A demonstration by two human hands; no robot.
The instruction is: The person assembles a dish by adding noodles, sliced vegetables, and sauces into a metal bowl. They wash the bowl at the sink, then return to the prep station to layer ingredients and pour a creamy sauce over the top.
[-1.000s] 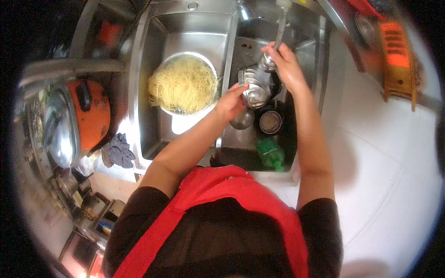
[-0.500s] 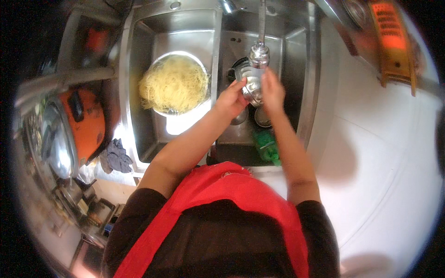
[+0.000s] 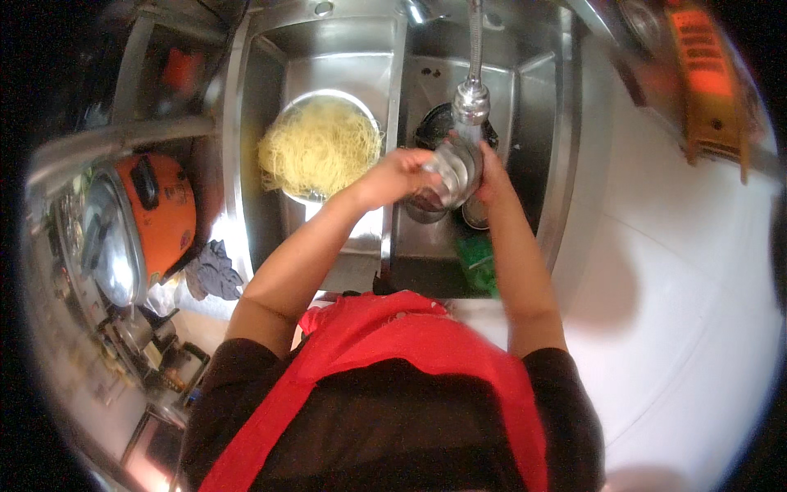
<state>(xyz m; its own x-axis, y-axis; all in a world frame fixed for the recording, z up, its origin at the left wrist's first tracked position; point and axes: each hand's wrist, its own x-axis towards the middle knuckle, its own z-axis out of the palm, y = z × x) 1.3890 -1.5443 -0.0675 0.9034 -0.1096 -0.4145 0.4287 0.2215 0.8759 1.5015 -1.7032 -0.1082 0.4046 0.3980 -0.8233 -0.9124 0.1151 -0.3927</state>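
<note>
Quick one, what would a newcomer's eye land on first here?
Probably the pale yellow noodles, heaped in a round container in the left sink basin. Next, the red apron at lower centre and orange appliance at left. Over the right basin, the left hand holds a shiny metal piece beneath the tap nozzle.

At upper centre, a silver rounded metal piece (image 3: 459, 168) was just below a silver cylindrical metal spray head (image 3: 471, 103), right of stringy yellow noodles (image 3: 318, 148) in a round metal bowl (image 3: 361, 105).
</note>
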